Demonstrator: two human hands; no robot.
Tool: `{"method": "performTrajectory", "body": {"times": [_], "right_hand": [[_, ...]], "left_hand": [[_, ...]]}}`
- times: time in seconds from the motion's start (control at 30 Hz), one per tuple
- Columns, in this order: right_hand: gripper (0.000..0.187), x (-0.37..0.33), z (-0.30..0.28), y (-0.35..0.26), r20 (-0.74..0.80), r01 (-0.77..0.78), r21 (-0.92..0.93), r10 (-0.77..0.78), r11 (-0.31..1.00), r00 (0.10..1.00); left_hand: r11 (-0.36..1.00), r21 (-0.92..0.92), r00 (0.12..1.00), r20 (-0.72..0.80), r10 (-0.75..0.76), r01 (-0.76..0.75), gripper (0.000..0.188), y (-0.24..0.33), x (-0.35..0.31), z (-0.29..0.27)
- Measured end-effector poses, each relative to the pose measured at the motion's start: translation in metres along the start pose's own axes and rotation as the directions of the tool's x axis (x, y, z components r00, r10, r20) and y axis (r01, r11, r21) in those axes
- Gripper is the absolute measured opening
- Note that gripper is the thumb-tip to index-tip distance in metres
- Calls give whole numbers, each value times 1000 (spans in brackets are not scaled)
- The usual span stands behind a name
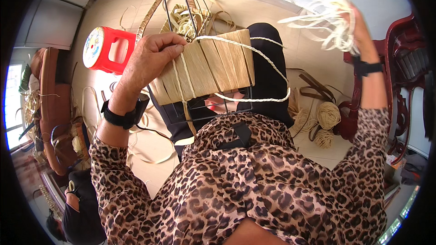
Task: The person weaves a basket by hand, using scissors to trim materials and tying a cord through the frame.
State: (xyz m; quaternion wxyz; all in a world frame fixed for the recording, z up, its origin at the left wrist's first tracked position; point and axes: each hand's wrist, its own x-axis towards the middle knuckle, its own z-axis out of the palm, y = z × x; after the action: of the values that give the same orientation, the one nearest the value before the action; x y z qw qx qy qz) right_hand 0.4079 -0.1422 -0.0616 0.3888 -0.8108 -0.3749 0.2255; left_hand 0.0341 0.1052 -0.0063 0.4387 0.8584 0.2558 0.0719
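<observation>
A black wire basket frame (170, 9), partly wrapped with flat tan straw strips (206, 66), rests tilted across my lap. My left hand (156, 54) is closed at its upper left corner, thumb and fingertips pinching where a white twisted cord (268, 59) meets the wire. From there the cord runs along the upper edge, loops out to the right and comes back under the panel; thinner lengths hang down its left side. Far off to the right, my right hand (356, 22) is raised and blurred, gripping a loose bundle of pale cord strands (334, 18).
On the left lies a red plastic stool (109, 50). Beyond the frame are a brown woven strap and a heap of straw strips (186, 22). Balls of pale cord (328, 115) sit on the tiles by a carved dark red chair (397, 63). Someone in dark clothes (84, 213) is at lower left.
</observation>
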Motion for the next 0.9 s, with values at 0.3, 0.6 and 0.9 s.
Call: {"method": "performTrajectory", "body": {"times": [0.3, 0.6, 0.9], "right_hand": [[77, 6, 138, -61, 359, 569, -506, -441, 648, 822], [33, 70, 139, -72, 60, 228, -592, -239, 773, 969], [26, 97, -137, 96, -568, 4, -66, -41, 998, 822]], "left_hand": [[1000, 14, 1000, -26, 5, -5, 16, -1, -6, -5], [998, 52, 999, -29, 38, -37, 16, 0, -4, 0], [998, 21, 995, -83, 64, -62, 14, -10, -8, 2]]}}
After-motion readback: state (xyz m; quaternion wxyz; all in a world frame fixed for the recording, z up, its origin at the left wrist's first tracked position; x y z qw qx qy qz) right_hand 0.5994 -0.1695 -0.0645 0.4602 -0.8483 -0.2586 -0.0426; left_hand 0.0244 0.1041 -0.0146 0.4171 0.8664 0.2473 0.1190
